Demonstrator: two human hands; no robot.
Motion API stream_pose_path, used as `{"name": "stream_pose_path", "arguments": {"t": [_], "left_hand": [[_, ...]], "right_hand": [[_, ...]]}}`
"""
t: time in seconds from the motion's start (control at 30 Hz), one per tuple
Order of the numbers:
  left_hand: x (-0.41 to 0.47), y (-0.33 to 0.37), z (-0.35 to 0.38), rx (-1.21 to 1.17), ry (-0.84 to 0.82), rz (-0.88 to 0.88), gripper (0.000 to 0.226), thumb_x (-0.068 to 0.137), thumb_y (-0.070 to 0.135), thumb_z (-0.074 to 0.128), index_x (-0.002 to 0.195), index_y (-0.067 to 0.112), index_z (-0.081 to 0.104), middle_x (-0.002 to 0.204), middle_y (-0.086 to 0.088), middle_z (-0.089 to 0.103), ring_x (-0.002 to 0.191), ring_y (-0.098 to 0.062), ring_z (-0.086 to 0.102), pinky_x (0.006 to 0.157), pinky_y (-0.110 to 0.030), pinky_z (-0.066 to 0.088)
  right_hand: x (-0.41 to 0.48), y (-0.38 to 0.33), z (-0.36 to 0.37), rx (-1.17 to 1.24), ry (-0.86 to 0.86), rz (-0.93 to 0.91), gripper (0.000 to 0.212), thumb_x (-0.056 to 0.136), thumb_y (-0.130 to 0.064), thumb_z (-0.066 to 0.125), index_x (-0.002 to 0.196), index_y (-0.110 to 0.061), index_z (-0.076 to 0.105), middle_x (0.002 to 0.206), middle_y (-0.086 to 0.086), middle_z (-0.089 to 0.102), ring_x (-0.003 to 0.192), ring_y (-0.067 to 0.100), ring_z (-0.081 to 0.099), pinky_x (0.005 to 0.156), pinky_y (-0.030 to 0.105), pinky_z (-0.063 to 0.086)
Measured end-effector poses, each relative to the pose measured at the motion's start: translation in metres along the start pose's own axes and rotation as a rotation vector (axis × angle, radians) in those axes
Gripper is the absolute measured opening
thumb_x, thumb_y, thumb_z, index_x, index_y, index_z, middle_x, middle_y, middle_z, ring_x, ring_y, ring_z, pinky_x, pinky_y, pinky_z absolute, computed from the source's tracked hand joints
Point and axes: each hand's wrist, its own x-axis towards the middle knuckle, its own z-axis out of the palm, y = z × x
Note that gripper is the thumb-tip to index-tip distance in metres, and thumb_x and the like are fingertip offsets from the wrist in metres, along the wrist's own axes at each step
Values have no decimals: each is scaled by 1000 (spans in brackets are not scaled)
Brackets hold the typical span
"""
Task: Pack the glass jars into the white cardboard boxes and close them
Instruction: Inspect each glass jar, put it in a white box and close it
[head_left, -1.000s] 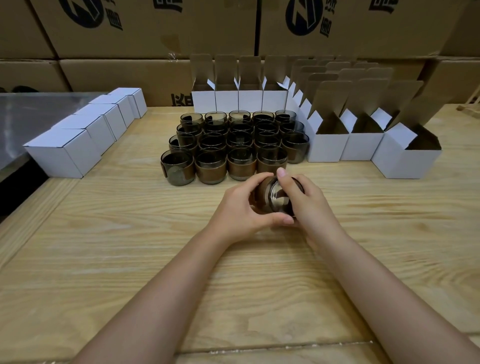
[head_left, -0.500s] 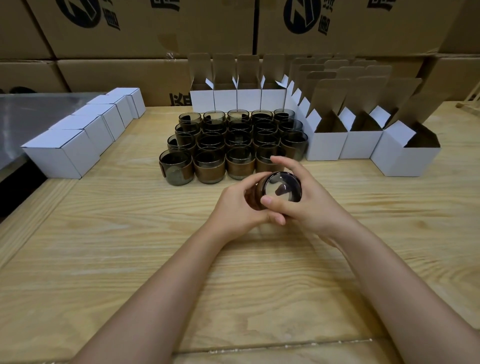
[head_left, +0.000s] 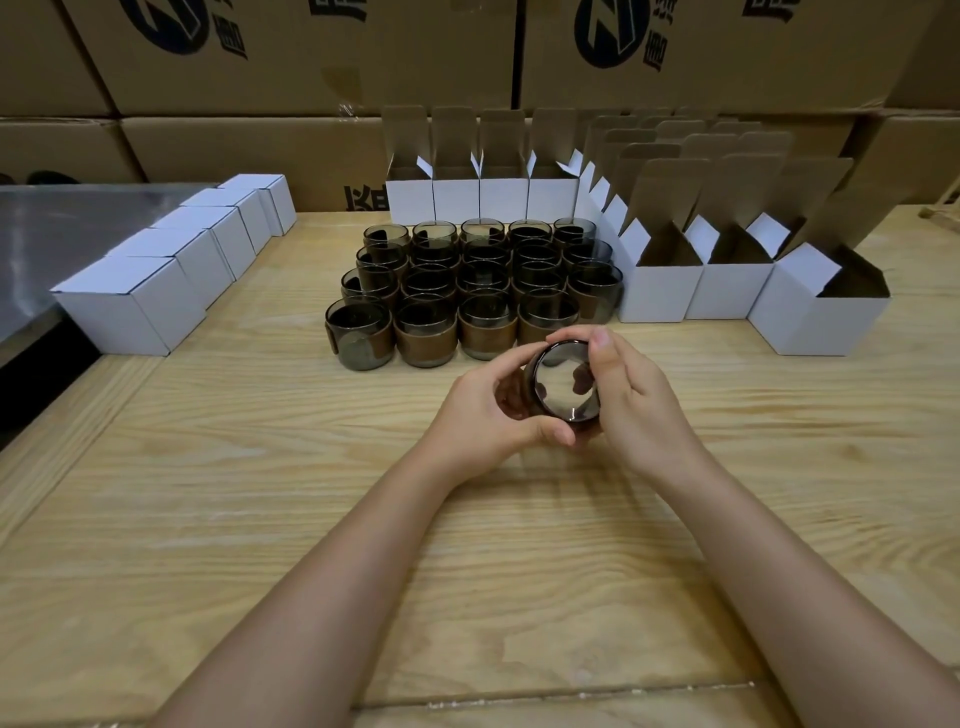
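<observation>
1. Wooden table (head_left: 208, 493), with brown cartons (head_left: 291, 57) stacked along the back.
2. Far left: a row of closed white boxes (head_left: 130, 306) running back along the table edge. I'd judge these already packed.
3. Centre: a block of jars (head_left: 467, 280), upright and touching, with a row of open boxes (head_left: 483, 197) just behind them, flaps up.
4. Your left hand (head_left: 483, 415) has its fingers curled round the left side of the held jar (head_left: 563, 387), thumb tip pressed on its near lower edge.
5. That jar is off the table, just in front of the block, tipped on its side with a round face toward you. I can't tell if that face is the base or the mouth.
6. Your right hand (head_left: 644, 410) wraps the jar's right side, thumb on the top rim and fingers curled behind.
7. Right: more open boxes, the nearest (head_left: 815, 322) with its mouth clear.
8. Step in hand: looks like a check or reorient, with boxing not yet started.
9. Next move: turn the jar upright, carry it right, lower it straight into the nearest open box, then tuck the side flaps and close the lid.
</observation>
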Motion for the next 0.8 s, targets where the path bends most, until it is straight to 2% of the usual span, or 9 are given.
{"name": "stream_pose_path", "arguments": {"t": [0.1,0.23,0.3,0.4,0.47,0.53,0.63,0.73,0.8], "left_hand": [[1,-2,1,-15,0,13,88,38,65,86,118,42,57,107,11,70,105,-11,66,93,-29,50],[1,-4,0,11,24,35,81,40,63,86,114,45,57,94,22,69,89,0,64,85,-22,48],[1,-4,-1,5,30,36,79,41,53,90,112,44,58,94,22,70,91,1,64,83,-18,48],[2,-6,-2,0,39,39,74,44,34,88,111,43,58,93,23,70,90,3,64,80,-15,48],[2,-6,-3,-5,36,47,74,48,21,88,113,39,57,88,24,70,85,6,63,77,-13,47],[2,-7,-4,-18,33,55,74,51,11,84,115,35,56,89,24,70,83,7,63,75,-11,46],[3,-8,-6,-33,24,72,75,49,1,80,112,34,58,89,24,71,84,8,64,72,-9,47],[3,-8,-7,-55,4,80,75,47,1,79,112,33,59,85,19,71,78,5,64,68,-13,49],[2,-7,-6,-82,-8,87,74,45,10,80,112,34,59,85,18,71,78,4,64,68,-13,49]], "right_hand": [[1,-1,2,0,0,24,31,102,-44,29,97,-46,60,78,-34,59,78,-6,54,71,32,52],[3,-3,4,66,1,34,6,90,-40,60,92,-43,64,89,-18,65,86,5,61,67,25,54],[1,-4,5,71,-11,37,19,78,-39,73,94,-43,63,93,-14,66,92,16,61,77,29,53],[-1,-6,4,67,-28,14,40,67,-38,83,99,-43,60,89,-24,64,87,7,57,77,27,50],[-2,-8,4,49,-29,5,48,63,-39,85,102,-42,58,85,-30,61,84,1,55,74,22,46],[-2,-10,4,-4,-16,-12,53,61,-41,86,104,-43,56,87,-27,60,85,0,54,73,18,42],[-5,-16,4,-89,0,-34,68,47,-63,79,107,-47,52,104,-16,59,91,-8,52,73,10,38],[-7,-19,5,-126,0,-60,76,39,-75,66,108,-48,51,112,-11,58,94,-13,49,74,3,35],[-6,-18,6,-144,7,-73,77,40,-76,64,110,-47,51,113,-10,58,96,-10,49,77,7,36]]}}
